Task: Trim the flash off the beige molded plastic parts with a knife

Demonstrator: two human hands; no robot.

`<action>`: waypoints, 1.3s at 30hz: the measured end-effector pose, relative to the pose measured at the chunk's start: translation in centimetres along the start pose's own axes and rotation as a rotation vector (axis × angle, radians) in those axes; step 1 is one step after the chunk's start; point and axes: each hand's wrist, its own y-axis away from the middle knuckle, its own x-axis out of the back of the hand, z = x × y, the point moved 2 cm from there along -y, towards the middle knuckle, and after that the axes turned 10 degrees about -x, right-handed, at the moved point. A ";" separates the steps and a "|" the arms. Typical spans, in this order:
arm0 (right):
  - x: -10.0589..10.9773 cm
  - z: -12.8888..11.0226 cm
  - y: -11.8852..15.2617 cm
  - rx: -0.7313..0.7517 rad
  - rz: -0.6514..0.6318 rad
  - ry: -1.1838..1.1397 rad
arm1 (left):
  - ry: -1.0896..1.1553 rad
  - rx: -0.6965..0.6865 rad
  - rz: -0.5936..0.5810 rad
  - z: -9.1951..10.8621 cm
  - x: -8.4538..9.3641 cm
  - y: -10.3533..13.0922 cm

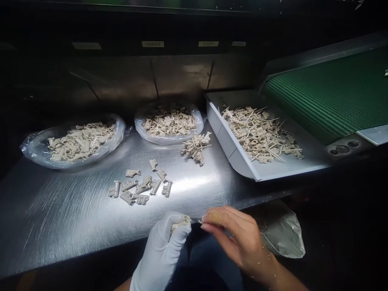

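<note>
My left hand (165,246), in a white glove, is closed around a beige plastic part (181,223) near the metal table's front edge. Just right of it, my bare right hand (239,236) pinches a thin, dark, pointed tool (197,220) whose tip is close to the part. Beyond the hands, several loose beige parts (141,186) lie on the metal table (81,214). A small heap of beige parts (196,147) sits farther back.
Two clear plastic bags (119,133) (166,140) hold many beige parts. A white tray (239,161) of parts stands at the right, beside a green conveyor belt (330,89). A translucent bag (285,232) hangs below the table edge.
</note>
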 end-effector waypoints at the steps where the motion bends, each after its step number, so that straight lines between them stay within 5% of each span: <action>1: 0.0 0.0 0.0 -0.006 -0.004 0.008 | -0.016 -0.001 0.007 0.0 0.1 0.0; 21: -0.3 -0.1 0.5 -0.022 -0.017 -0.022 | 0.103 0.081 -0.039 0.1 0.1 0.4; 30: 2.7 -1.9 -1.2 0.209 0.035 0.532 | 0.055 0.161 -0.054 -0.4 0.3 0.3; 39: 2.9 -3.5 -2.9 0.381 0.006 0.675 | 0.070 0.133 -0.079 -0.9 0.1 0.4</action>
